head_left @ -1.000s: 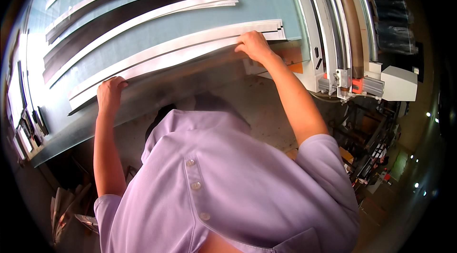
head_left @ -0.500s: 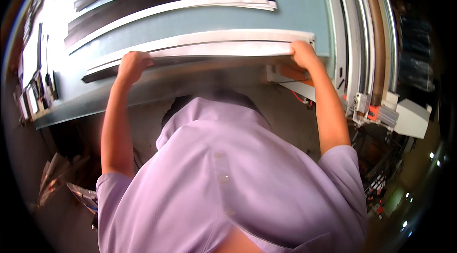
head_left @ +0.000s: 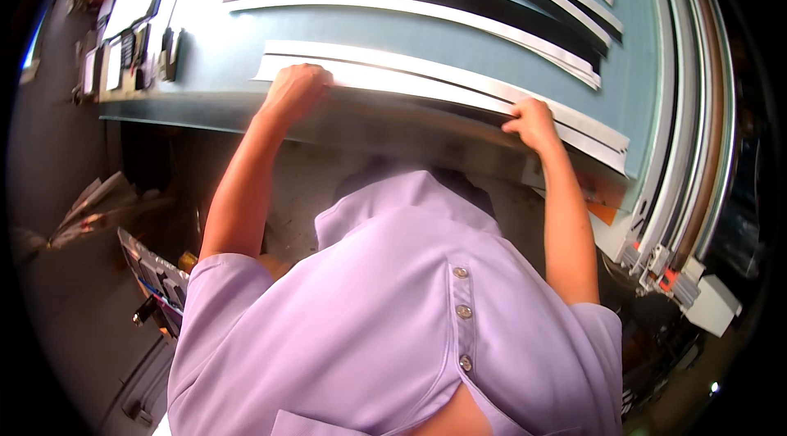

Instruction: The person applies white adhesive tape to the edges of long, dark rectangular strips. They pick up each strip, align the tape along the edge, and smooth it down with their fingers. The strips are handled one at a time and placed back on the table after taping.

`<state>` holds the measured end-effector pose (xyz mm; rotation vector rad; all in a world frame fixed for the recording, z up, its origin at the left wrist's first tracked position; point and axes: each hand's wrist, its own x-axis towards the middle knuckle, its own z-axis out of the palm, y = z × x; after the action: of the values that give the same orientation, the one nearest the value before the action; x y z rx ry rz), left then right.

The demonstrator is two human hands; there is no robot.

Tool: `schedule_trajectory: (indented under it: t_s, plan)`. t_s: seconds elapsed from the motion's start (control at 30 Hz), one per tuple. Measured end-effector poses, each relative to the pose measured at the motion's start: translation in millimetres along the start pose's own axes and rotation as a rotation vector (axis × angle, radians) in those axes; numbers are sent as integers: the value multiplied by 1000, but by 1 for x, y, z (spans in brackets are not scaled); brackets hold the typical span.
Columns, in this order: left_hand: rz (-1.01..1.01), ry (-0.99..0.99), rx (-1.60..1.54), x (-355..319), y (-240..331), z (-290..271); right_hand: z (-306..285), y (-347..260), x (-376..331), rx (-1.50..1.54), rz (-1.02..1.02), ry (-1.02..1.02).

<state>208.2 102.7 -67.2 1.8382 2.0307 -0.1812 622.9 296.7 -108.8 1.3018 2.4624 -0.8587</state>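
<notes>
While both hands are clamping nearest white strip [head_left: 426,79], left hand [head_left: 295,90] and right hand [head_left: 533,123] fingers curled over its edge, aligning step is running; next likely needing even pull.

Table's [head_left: 246,104] near edge — blurred

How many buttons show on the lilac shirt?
3: small round pale buttons in a row down the lilac shirt placket: upper, middle, lower. Others may be hidden below.
</notes>
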Motion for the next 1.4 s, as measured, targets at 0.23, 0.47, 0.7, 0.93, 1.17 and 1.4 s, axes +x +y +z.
schedule_trajectory:
  t_s: [0.23, 0.47, 0.7, 0.93, 1.17, 1.4]
  plan:
    - [-60, 72, -2, -1, -75, 7, 18, -50, -19, -123, -11, 43]
    - [-16, -100, -113, 30, -90, -13, 30, -88, 0, 49, -112, 197]
    - [-539, 476, -1090, -50, -160, 16, 80, -90, -26, 71, -251, 546]
    - [-489, 49, -1547, -35, -140, 19, 105, -80, -39, -16, -286, 619]
    - [-242, 112, -1459, -44, -158, 46, 31, -91, -14, -59, -92, 547]
    - [-130, 322, -1515, -51, -154, 74, -19, -34, -13, -40, 106, 95]
